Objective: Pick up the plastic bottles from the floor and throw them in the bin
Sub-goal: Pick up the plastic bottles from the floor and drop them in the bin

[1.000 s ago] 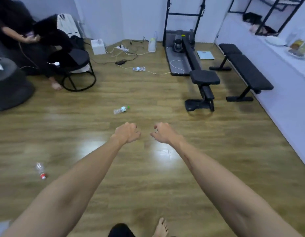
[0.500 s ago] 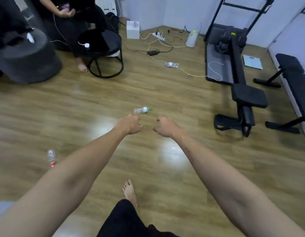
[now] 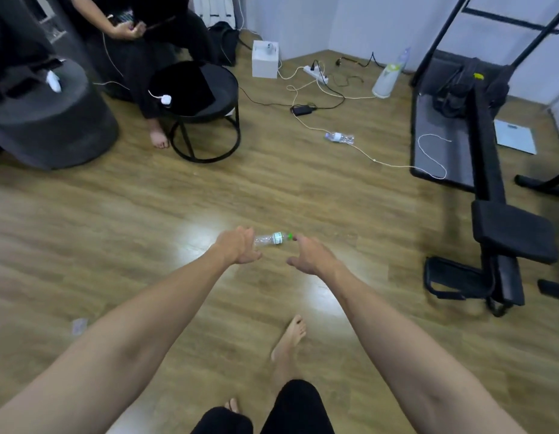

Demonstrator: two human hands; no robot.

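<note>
- wooden floor (image 3: 209, 195) of brown planks fills most of the head view, with bright glare patches near the middle.
- both bare arms reach forward and down from the bottom corners.
- left hand (image 3: 237, 247) is at the clear end of a plastic bottle (image 3: 270, 239); its fingers are hidden past the knuckles, so whether it grips the bottle or only reaches it cannot be told.
- right hand (image 3: 309, 255) is spread and relaxed, thumb out to the side, holding nothing; its fingertips come close to the bottle's green cap (image 3: 290, 235), and contact cannot be judged.
- the bottle lies on its side on the floor between the two hands, cap toward the right hand, a white label round its middle.
- second plastic bottle (image 3: 339, 137) lies on its side farther off, just beside a white cable (image 3: 366, 153) that runs across the floor.
- bare foot (image 3: 289, 339) of the person stands on the floor below the hands, with dark trouser legs at the bottom edge.
- round black stool (image 3: 193, 104) stands at upper left, beside a seated person (image 3: 140, 32) in dark clothes.
- white box (image 3: 265, 63), a power strip (image 3: 315, 73) and a black adapter (image 3: 301, 110) sit near the far wall.
- black exercise bench (image 3: 491, 170) stands along the right side.
</note>
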